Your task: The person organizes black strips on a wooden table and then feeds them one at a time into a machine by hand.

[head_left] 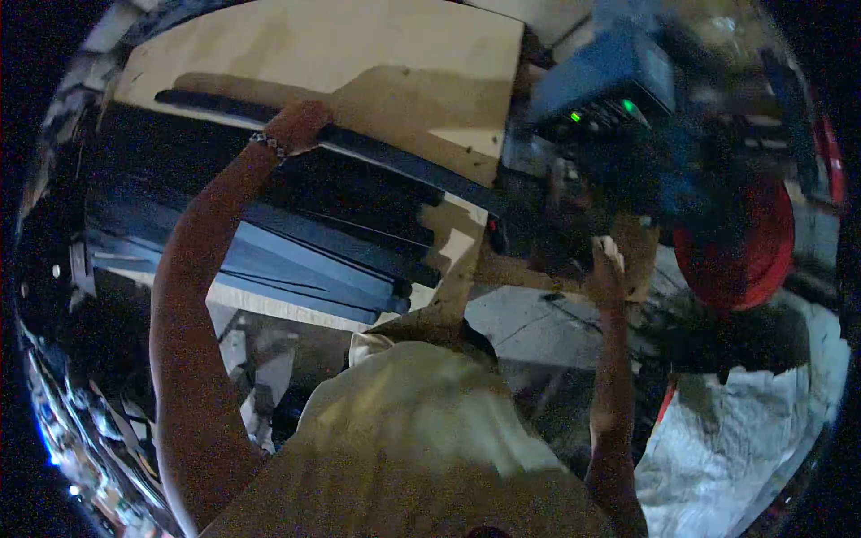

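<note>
My left hand [300, 127], with a bracelet at its wrist, is closed over a long dark bar [395, 161]. The bar lies at a slant, its right end reaching the dark area beside a blue machine [601, 81]. Below it lie several more dark lengths [305, 193] and blue-grey strips [296, 260], side by side. Under the machine's shadowed lower part, my right hand [608, 267] is raised. Its fingers are dim and blurred, and whether they hold anything is hidden.
A pale wooden board [430, 54] lies behind and beneath the bars. Two green lights glow on the machine. To the right are a red round object [740, 255] and a crumpled white sack [726, 448]. Blurred clutter [99, 430] fills the lower left.
</note>
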`<state>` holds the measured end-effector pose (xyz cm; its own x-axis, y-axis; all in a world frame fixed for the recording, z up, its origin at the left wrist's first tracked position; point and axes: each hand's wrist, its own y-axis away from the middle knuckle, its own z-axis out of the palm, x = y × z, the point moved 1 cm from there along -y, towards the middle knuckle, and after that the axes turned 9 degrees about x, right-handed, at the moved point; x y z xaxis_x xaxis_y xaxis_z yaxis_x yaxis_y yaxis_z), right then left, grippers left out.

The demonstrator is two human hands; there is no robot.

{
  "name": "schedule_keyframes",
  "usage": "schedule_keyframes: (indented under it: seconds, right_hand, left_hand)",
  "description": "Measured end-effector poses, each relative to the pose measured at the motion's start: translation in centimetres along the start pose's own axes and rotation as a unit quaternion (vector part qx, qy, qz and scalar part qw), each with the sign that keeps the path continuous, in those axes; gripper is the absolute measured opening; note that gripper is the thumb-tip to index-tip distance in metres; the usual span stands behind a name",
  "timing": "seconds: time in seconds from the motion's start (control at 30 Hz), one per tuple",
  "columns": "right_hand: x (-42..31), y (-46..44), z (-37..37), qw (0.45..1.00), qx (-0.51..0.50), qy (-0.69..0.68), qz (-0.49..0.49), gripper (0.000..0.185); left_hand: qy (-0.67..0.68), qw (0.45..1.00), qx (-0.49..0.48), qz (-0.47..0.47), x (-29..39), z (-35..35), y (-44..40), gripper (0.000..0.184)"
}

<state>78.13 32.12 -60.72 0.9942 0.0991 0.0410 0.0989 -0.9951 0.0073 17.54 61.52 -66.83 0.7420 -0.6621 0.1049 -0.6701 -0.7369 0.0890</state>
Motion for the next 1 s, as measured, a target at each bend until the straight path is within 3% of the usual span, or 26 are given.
schedule_keyframes:
  seconds: [0.07,0.13,0.17,0.33,0.37,0.43,0.5,0.6,0.7,0.8,0.83,0.93,1.0]
  right_hand:
    - [0.5,0.4,1.2,0.995,0.085,-0.039,-0.030,0.066]
    - [0.4,0.7,0.9,0.989,0.137,-0.010,-0.061,0.066]
    - [0.0,0.5,0.4,0.984,0.162,0.005,-0.079,0.066]
    - [-1.5,-1.0,-2.2,0.994,0.082,-0.071,-0.007,0.055]
    - [-1.4,-1.1,-2.8,0.993,0.085,-0.078,-0.016,0.054]
    - [-0.8,-1.0,-2.8,0.989,0.093,-0.110,-0.020,0.053]
    - [0.3,-1.1,-2.0,0.981,0.103,-0.161,-0.016,0.051]
    - [1.3,-1.2,-2.0,0.982,0.077,-0.167,-0.049,0.053]
    - [2.0,-1.9,-2.4,0.978,0.064,-0.175,-0.091,0.050]
    - [1.9,-2.7,-1.6,0.964,0.092,-0.216,-0.124,0.050]
    - [1.5,-3.2,-0.7,0.959,0.117,-0.222,-0.135,0.050]
    - [-0.9,-3.7,1.8,0.938,0.206,-0.223,-0.167,0.049]
    - [-1.4,-3.7,1.7,0.933,0.224,-0.226,-0.170,0.048]
  left_hand:
    - [-0.024,0.996,0.064,0.050,0.6,0.8,-0.5,0.039]
    - [0.016,0.998,-0.053,-0.007,5.4,-4.3,-1.7,0.042]
    - [0.046,0.997,-0.061,0.000,8.3,-5.7,-2.0,0.043]
    - [0.213,0.972,0.023,0.098,20.4,-4.3,-5.4,0.051]
    - [0.125,0.981,0.056,0.141,22.2,0.2,-6.9,0.051]
    - [0.085,0.979,0.077,0.166,26.3,2.0,-8.8,0.051]
    - [0.183,0.973,0.055,0.129,31.4,-2.2,-9.0,0.049]
    - [0.186,0.973,0.108,0.079,32.4,-0.1,-10.0,0.048]
    - [0.086,0.993,0.070,0.049,33.0,-0.9,-8.9,0.048]
    - [0.087,0.978,0.164,0.089,31.6,-0.9,-8.1,0.052]
    - [0.074,0.987,0.133,0.044,30.1,0.7,-8.0,0.051]
    - [0.135,0.986,-0.015,-0.101,30.6,-3.1,-7.7,0.051]
    - [0.054,0.992,-0.045,-0.109,30.2,-2.6,-7.7,0.051]
